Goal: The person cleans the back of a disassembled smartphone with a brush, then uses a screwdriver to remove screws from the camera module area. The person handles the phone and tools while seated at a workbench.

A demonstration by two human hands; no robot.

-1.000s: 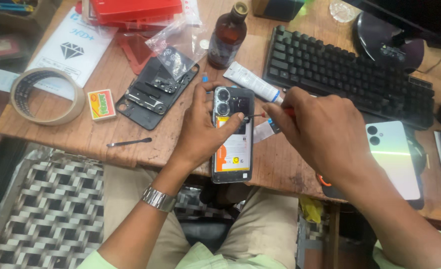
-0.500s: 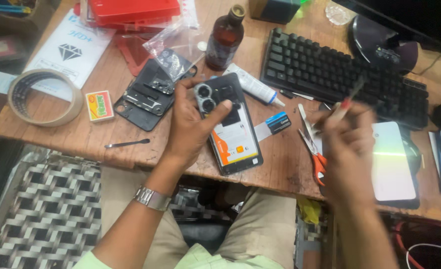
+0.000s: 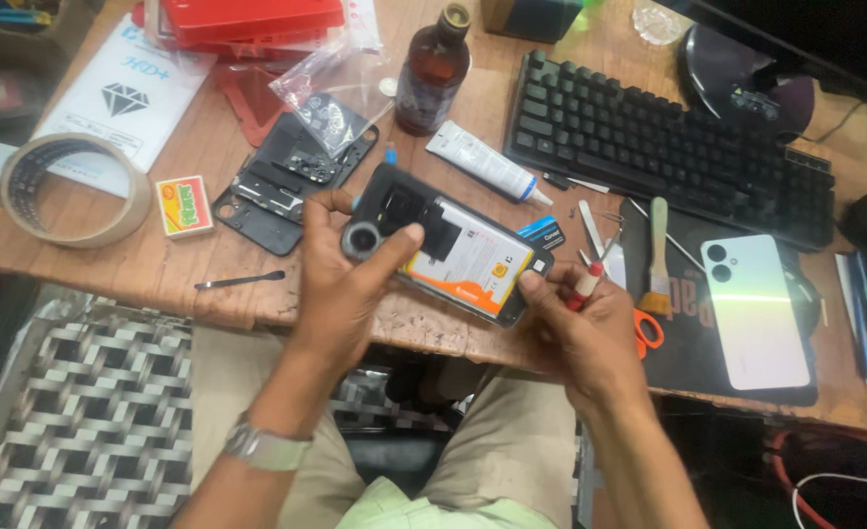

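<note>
Left hand (image 3: 340, 284) curled around the upper end of an opened phone (image 3: 453, 250), thumb pressing its round camera ring (image 3: 361, 239). Right hand (image 3: 585, 328) closed on the phone's lower corner, also pinching a red-handled screwdriver (image 3: 583, 284). Phone lies tilted at the front edge of the scuffed wooden counter (image 3: 208, 264); glossy orange-white battery exposed. Matte black keyboard (image 3: 668, 147) behind.

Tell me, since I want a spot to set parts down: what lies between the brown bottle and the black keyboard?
In the head view, only bare wooden tabletop separates the brown bottle from the black keyboard; the white tube lies just below that gap.
</note>
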